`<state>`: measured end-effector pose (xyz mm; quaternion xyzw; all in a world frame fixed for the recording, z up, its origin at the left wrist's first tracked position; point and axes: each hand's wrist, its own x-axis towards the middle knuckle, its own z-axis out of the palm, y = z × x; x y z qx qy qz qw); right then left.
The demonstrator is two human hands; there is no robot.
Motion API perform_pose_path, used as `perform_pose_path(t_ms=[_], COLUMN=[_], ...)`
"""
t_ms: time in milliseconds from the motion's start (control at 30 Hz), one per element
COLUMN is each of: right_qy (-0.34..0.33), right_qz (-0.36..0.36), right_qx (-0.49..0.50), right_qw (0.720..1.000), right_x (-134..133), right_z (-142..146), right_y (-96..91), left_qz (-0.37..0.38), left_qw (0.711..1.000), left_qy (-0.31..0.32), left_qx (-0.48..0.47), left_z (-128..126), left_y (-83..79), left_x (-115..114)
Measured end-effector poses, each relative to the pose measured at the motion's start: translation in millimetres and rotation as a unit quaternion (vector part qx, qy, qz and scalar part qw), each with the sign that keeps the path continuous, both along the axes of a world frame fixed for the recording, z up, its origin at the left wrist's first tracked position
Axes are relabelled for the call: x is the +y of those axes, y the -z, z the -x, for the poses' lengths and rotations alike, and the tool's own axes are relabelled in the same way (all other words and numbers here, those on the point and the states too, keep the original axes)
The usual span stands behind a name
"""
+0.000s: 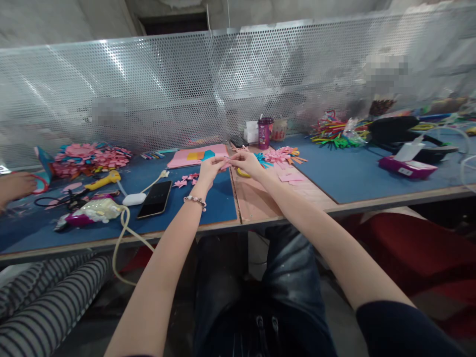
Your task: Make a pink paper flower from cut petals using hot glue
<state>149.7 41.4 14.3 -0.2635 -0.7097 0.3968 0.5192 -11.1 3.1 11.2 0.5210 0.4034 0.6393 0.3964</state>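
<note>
My left hand [211, 169] and my right hand [247, 162] meet above the work table, fingertips pinched together. Between them is a small pink piece [226, 161], mostly hidden by the fingers; it looks like cut foam or paper. Left of my left hand lie several small pink cut pieces [182, 182] on the blue mat. Behind it are pink sheets [178, 157] with orange and blue pieces on top. Just below my right hand a yellow ring-shaped thing [243, 173] partly shows. Beyond my right wrist sits a heap of pink strips [280, 154], with flat pink pieces [291, 178] nearer me.
A phone [155, 199], a yellow-handled glue gun [103, 181] and a cable [125, 218] lie to the left. Another person's hand [17, 188] holds red-handled scissors [41, 183]. A purple cup [264, 133] stands at the back, before a perforated metal screen [178, 84]. A purple tissue pack [407, 166] lies right.
</note>
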Motion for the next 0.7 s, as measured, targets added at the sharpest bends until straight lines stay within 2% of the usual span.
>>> perform_pose_path(t_ms=[200, 500, 700], right_qy=[-0.008, -0.057, -0.042], right_qz=[0.019, 0.090, 0.100], right_qx=[0.015, 0.027, 0.037], right_qw=[1.000, 0.994, 0.993], right_x=[1, -2, -2], right_z=[2, 12, 11], right_y=[1.3, 11.7, 12.6], left_qz=[-0.005, -0.025, -0.022], left_qw=[1.000, 0.999, 0.999], left_qy=[-0.014, -0.041, -0.049], left_qx=[0.008, -0.002, -0.003], left_z=[1, 4, 3], left_y=[0.4, -0.8, -1.3], left_x=[2, 5, 4])
